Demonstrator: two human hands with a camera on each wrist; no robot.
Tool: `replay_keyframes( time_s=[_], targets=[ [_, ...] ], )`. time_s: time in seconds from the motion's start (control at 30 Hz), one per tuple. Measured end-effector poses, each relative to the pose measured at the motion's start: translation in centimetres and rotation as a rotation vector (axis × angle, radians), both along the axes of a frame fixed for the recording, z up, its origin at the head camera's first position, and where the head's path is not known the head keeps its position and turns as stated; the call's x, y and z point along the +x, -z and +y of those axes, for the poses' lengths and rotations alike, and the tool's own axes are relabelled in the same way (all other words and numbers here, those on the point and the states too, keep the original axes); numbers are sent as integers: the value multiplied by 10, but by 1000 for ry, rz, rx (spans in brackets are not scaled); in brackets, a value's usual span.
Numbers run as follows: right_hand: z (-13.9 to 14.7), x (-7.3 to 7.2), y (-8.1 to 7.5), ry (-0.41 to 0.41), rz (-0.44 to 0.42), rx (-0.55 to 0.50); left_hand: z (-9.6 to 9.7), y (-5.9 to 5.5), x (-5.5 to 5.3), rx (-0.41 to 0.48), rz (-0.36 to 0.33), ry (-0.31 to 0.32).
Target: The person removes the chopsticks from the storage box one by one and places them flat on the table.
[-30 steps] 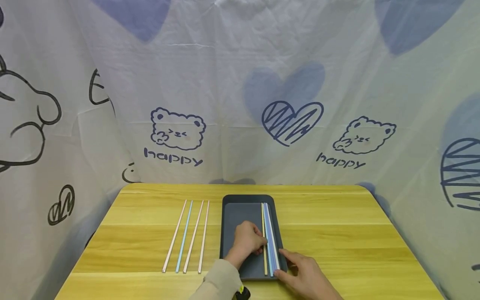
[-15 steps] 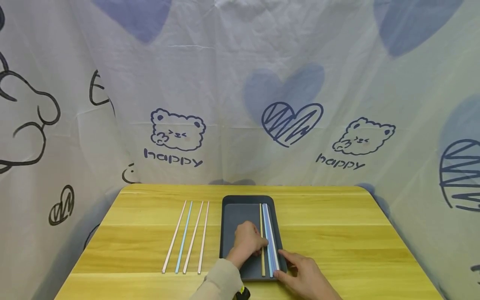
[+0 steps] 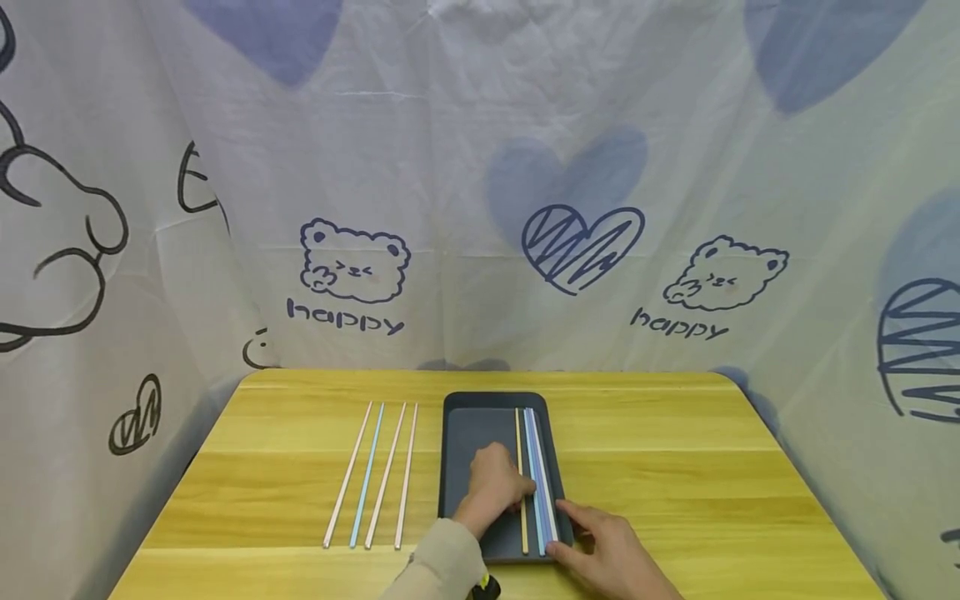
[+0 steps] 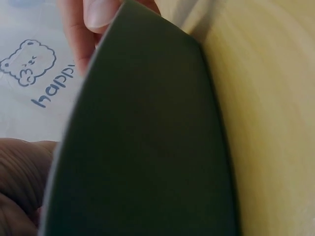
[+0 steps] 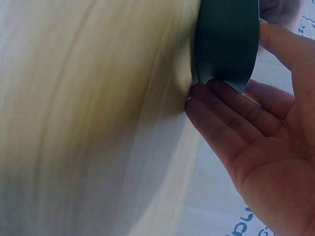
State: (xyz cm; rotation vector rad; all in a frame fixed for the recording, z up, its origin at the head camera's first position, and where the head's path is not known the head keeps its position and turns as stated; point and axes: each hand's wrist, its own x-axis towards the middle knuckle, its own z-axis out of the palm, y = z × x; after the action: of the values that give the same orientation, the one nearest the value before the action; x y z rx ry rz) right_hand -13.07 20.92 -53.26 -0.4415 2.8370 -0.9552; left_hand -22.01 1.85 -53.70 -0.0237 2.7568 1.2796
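Observation:
In the head view, my left hand (image 3: 495, 483) reaches into the dark grey tray (image 3: 463, 425), knuckles up and fingers bent. A fingertip lies at the light blue chopstick (image 3: 541, 533); the other fingertips are hidden, and I cannot tell whether they pinch a chopstick. A yellow chopstick (image 3: 524, 533) runs under this hand, slightly apart from the purple chopstick (image 3: 537, 442) and white chopstick (image 3: 552, 517) along the right wall. My right hand (image 3: 607, 546) grips the tray's near right corner, thumb at the rim. The right wrist view shows its fingers (image 5: 221, 113) against the tray's outer side.
Left of the tray, several chopsticks lie spaced apart on the wooden table (image 3: 660, 450), among them a light blue chopstick (image 3: 367, 475) and a pink chopstick (image 3: 348, 475). A printed cloth (image 3: 465, 192) hangs behind the table.
The yellow chopstick has shifted left inside the tray, opening a gap from the light blue one. My left hand has barely moved; the right hand stays on the tray's corner.

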Motion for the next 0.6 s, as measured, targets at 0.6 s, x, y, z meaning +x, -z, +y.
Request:
replay_keyframes(
  time_s=[0.6],
  targets=[
    [-1, -3, -2, 21, -71, -3, -27, -17, 0, 178, -26, 45]
  ],
)
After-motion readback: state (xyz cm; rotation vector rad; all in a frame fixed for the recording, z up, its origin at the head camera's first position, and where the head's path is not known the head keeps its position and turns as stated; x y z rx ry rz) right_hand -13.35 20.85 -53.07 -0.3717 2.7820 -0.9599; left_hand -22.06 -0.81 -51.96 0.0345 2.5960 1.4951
